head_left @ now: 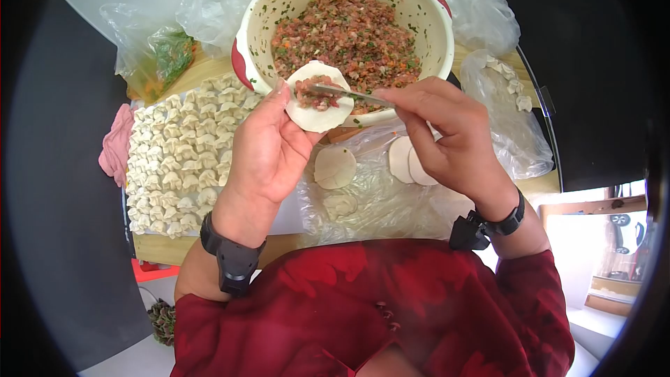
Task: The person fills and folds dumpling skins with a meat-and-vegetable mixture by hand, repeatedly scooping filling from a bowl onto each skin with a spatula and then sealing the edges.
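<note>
On the fingers of my left hand (264, 150) lies a round dumpling wrapper (317, 120), its edge held by the thumb. A lump of minced meat filling (319, 94) sits in the middle of it. My right hand (447, 126) pinches a narrow, flat metal utensil (356, 97), whose far end presses on the filling; its tip is partly hidden in the meat. Right behind both hands stands a large cream bowl (259, 35) with red handles. It holds a mound of chopped meat and green herbs (349, 42).
Rows of folded dumplings (185, 160) cover the left of the wooden table (160, 244). Loose wrappers (335, 167) lie on plastic sheeting (377, 202) in front of me. Plastic bags (481, 14) flank the bowl, and a pink cloth (116, 145) hangs at the left edge.
</note>
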{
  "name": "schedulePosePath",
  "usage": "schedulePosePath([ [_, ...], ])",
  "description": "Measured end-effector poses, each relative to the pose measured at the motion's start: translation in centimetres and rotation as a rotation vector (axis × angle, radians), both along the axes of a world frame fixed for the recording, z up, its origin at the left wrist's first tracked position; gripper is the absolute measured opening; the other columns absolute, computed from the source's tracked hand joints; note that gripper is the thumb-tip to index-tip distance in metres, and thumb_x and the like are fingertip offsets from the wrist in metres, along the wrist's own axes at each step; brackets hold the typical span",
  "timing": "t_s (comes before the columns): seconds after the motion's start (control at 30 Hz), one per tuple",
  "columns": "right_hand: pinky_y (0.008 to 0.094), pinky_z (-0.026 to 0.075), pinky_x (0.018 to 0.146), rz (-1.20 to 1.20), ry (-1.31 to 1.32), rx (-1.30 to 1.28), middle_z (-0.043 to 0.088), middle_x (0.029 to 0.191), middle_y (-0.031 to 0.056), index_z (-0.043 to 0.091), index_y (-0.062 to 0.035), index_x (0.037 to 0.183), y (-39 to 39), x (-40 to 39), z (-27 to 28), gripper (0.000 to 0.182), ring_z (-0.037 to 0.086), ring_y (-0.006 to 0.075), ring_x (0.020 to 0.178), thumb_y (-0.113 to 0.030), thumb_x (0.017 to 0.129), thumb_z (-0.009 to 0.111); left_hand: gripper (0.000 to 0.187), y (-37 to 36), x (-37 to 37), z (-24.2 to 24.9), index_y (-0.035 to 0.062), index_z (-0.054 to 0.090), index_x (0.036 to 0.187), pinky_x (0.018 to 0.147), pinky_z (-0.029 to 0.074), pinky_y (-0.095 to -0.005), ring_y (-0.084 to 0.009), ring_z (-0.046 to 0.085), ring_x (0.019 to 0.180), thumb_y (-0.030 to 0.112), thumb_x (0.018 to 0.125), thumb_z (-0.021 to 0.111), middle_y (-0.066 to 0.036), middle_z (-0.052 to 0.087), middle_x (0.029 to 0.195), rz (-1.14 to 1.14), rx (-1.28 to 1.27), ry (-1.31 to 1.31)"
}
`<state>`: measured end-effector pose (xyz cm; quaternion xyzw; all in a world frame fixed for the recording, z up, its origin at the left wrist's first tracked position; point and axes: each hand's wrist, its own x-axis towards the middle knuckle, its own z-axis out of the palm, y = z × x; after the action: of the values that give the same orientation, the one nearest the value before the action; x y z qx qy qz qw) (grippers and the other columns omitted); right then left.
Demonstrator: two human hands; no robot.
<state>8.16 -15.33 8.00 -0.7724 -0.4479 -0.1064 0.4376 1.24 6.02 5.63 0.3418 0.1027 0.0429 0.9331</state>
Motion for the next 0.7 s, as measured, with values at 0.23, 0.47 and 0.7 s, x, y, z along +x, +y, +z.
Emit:
schedulePosePath([
  [0.23, 0.034, 0.052, 0.065, 0.078, -0.097, 0.004, 0.064, 0.089, 0.0109, 0.069, -0.0074, 0.106, 0.4, 1.1, -0.2, 0.031, 0.064, 0.0275, 0.078, 0.007, 0.079, 0.062, 0.043, -0.2, -0.3, 0.5, -0.0032, 0.034, 0.138, 0.102, 0.048, -0.0416, -0.0286, 0.054, 0.121, 0.022, 0.104, 0.036, -0.018, 0.051, 0.134, -0.108, 0.044, -0.003],
  [0.47, 0.0323, 0.051, 0.068, 0.018, -0.109, -0.032, 0.065, 0.089, 0.0105, 0.07, -0.0083, 0.106, 0.0, 1.7, 0.4, 0.037, 0.064, 0.0254, 0.081, 0.011, 0.077, 0.06, 0.043, 0.0, -0.1, 0.5, -0.0024, 0.036, 0.137, 0.101, 0.048, -0.042, -0.0272, 0.055, 0.121, 0.024, 0.103, 0.037, -0.017, 0.052, 0.134, -0.1, 0.065, 0.033],
  [0.7, 0.0357, 0.052, 0.071, 0.051, -0.118, -0.052, 0.064, 0.088, 0.0103, 0.07, -0.0088, 0.105, 0.2, 2.4, -0.5, 0.036, 0.064, 0.029, 0.082, 0.009, 0.075, 0.061, 0.043, 0.3, 0.1, 0.3, -0.0029, 0.036, 0.137, 0.102, 0.047, -0.0419, -0.0281, 0.055, 0.12, 0.025, 0.103, 0.037, -0.017, 0.052, 0.133, -0.127, 0.047, 0.015],
])
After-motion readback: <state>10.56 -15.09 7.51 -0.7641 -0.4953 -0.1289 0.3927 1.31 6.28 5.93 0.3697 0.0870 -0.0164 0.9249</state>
